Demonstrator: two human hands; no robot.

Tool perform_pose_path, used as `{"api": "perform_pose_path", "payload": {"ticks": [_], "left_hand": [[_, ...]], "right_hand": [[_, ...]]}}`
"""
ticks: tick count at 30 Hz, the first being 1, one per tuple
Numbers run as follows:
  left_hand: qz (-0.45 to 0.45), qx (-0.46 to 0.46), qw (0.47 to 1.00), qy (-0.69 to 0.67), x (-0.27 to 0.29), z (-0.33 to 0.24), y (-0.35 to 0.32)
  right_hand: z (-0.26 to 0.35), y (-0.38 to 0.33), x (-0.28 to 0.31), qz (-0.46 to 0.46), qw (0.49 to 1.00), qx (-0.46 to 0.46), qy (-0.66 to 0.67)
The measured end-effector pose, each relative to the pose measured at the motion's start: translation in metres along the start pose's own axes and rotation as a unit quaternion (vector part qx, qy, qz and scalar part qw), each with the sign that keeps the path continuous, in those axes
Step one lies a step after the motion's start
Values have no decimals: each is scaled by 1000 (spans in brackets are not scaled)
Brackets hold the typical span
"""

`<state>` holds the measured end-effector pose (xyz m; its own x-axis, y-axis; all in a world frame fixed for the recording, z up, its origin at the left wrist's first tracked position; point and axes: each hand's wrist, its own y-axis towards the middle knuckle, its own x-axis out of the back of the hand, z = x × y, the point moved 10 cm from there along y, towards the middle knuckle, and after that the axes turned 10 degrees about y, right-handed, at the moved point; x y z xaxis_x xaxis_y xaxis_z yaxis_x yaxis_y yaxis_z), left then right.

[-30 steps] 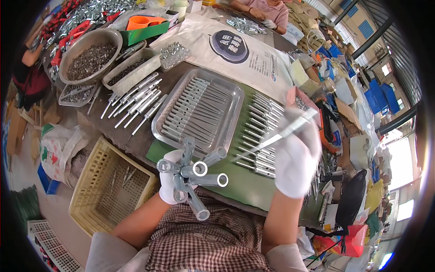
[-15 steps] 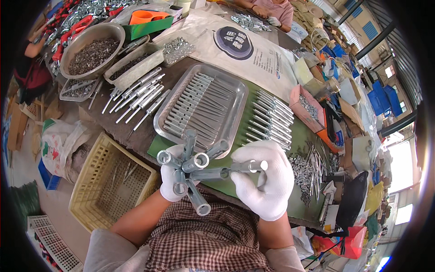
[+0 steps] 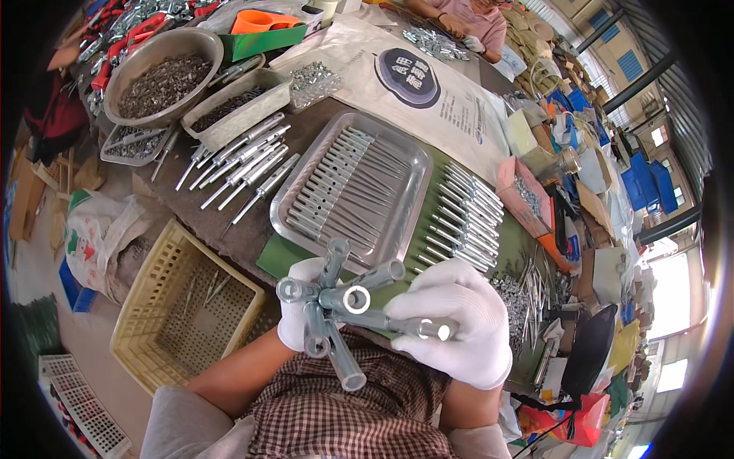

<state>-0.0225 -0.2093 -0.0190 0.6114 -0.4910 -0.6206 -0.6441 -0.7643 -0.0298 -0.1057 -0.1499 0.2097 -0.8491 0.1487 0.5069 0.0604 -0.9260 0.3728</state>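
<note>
A star-shaped cluster of grey tubes (image 3: 330, 295), their open ends pointing several ways, is held in front of my apron. My gloved left hand (image 3: 291, 327) is closed around it from behind, its fingers partly hidden by the tubes. On the other side, my gloved right hand (image 3: 470, 325) pinches a short shiny metal rod (image 3: 433, 328) in line with the tube that points right. The rod meets that tube's end; whether it sits inside, I cannot tell. Beyond my hands, a metal tray (image 3: 420, 172) holds a neat row of pointed rods with holed sleeves (image 3: 333, 183).
Silver rods (image 3: 468, 218) lie on the green mat right of the tray, with loose small parts beyond. More rods (image 3: 248, 164) lie left. A bowl of small parts (image 3: 206, 50) and a pink box (image 3: 527, 170) flank the table. A yellow crate (image 3: 141, 306) stands lower left. A co-worker's hand (image 3: 453, 27) is at the far side.
Both hands and the tube cluster have shifted slightly to the right in the view. My right hand has turned, its fingers now lying further over the rod. The whole scene has shifted a little.
</note>
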Motion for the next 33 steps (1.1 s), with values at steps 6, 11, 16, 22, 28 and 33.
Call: {"api": "perform_pose_path", "payload": {"ticks": [6,11,16,22,28,33], "left_hand": [[-27,-244,924,293,-15,-48,-5],[-14,-11,983,185,-8,-25,9],[-15,117,990,-79,0,10,4],[-5,-184,948,259,18,0,-8],[22,-51,958,282,13,-1,7],[36,55,933,-353,22,25,15]], "right_hand": [[-10,12,-1,30,992,-62,103],[-80,52,12,-103,987,-93,-86],[-177,77,-38,42,945,-141,-293],[-192,82,-42,86,912,-189,-353],[-136,41,4,-37,934,-157,-318],[-83,-44,52,-98,901,-147,-396]]}}
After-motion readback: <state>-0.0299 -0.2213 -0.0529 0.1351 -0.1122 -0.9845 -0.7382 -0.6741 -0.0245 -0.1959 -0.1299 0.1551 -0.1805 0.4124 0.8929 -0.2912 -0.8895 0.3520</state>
